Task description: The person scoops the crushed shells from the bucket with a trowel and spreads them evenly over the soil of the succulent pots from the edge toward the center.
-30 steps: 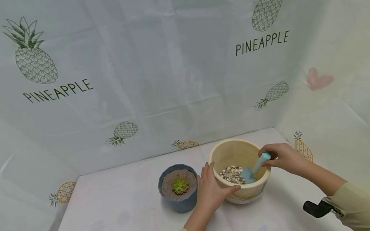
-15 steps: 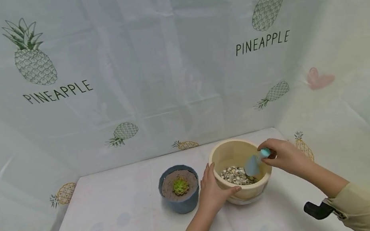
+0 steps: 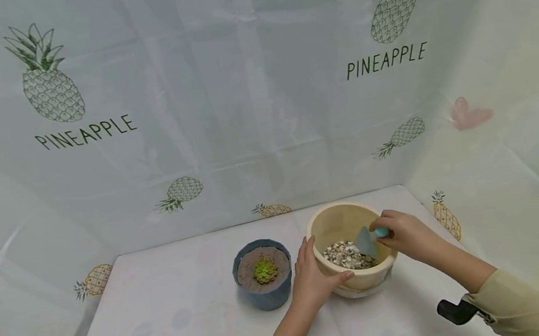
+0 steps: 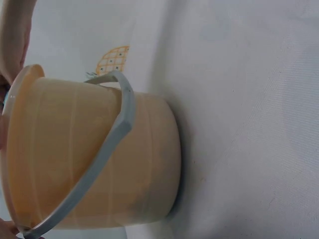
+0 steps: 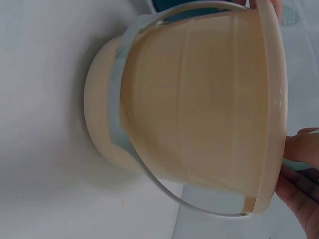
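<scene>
A cream bucket (image 3: 366, 277) stands on the cloth with pale gravel (image 3: 347, 255) in its bottom. My left hand (image 3: 311, 283) holds its rim at the near left, thumb at the front and fingers along the side. In my right hand (image 3: 406, 231), at the right rim, is the turquoise handle of a small garden trowel. The trowel's grey-blue blade (image 3: 365, 243) is inside the bucket, overlapping the gravel's right part in the head view. Both wrist views show the bucket's wall (image 5: 214, 99) and its lowered grey carrying handle (image 4: 127, 107).
Left of the bucket, close beside my left hand, stands a blue pot (image 3: 267, 299) of brown soil with a green succulent (image 3: 265, 270). A white cloth (image 3: 167, 325) covers the table. Pineapple-printed sheets (image 3: 239, 108) hang behind and at the sides.
The trowel blade has risen from the gravel and turned steeper, toward the bucket's right wall. My right hand has shifted slightly left over the last half second. My left hand keeps its hold.
</scene>
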Available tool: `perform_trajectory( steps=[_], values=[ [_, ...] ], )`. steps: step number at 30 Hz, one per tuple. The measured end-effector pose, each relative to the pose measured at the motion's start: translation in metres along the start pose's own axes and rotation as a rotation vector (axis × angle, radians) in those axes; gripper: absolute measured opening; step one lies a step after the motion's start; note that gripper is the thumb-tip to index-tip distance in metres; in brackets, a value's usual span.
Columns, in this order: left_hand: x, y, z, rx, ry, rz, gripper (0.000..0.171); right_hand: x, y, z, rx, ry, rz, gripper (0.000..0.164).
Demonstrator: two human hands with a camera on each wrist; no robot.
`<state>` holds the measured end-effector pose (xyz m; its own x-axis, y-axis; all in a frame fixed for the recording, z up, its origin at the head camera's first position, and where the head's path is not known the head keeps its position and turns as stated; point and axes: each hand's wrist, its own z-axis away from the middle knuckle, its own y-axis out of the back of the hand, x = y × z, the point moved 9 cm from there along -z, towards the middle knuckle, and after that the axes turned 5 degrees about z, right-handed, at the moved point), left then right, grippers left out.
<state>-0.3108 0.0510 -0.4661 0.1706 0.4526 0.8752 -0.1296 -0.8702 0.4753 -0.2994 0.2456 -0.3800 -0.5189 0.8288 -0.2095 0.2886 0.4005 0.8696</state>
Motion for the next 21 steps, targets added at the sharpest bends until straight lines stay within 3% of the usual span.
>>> perform_trajectory(
  steps=[6,13,21],
  values=[
    [0.0,0.0,-0.001,-0.003,0.0,0.005,0.116,0.004,-0.003,0.001,-0.021,0.021,0.022,0.031],
    [0.0,0.0,0.0,-0.011,0.007,0.012,0.116,0.007,-0.015,-0.004,-0.11,0.046,-0.001,0.029],
    [0.001,0.0,0.0,-0.007,0.006,0.021,0.116,0.016,-0.02,-0.008,-0.172,0.014,-0.142,0.027]
  ],
)
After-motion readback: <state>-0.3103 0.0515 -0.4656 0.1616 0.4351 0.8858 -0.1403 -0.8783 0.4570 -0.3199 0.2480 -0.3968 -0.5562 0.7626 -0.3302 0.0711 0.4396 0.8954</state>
